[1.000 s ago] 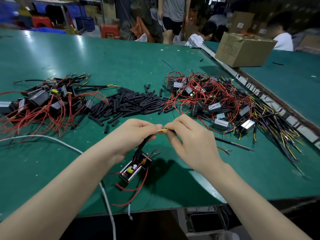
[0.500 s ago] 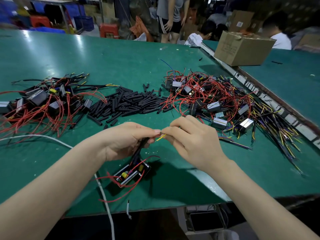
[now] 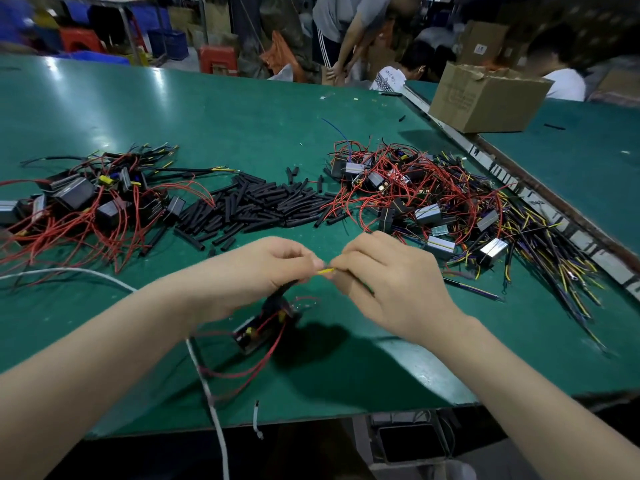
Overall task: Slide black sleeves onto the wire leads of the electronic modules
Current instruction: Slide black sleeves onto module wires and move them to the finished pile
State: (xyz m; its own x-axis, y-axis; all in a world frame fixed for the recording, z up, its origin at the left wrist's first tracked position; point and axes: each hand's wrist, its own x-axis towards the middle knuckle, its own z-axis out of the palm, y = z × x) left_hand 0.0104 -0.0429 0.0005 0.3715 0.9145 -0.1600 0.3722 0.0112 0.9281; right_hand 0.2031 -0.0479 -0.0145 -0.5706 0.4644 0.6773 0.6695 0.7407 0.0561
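My left hand (image 3: 263, 271) pinches a black sleeve (image 3: 284, 289) that runs down to a small electronic module (image 3: 259, 332) with red wires, hanging just above the green table (image 3: 242, 116). My right hand (image 3: 388, 285) pinches the yellow wire lead (image 3: 325, 271) that sticks out of the sleeve's top end. Both hands meet fingertip to fingertip. A heap of loose black sleeves (image 3: 252, 206) lies behind the hands. Modules with red leads are piled at the left (image 3: 86, 202) and at the right (image 3: 433, 202).
A white cable (image 3: 207, 386) crosses the near-left table and drops over the front edge. A cardboard box (image 3: 485, 98) stands at the back right on a metal rail between tables. Several people are behind the far edge.
The hanging module has swung lower and to the left. Both hands keep their pinch; the yellow lead still shows between the fingertips.
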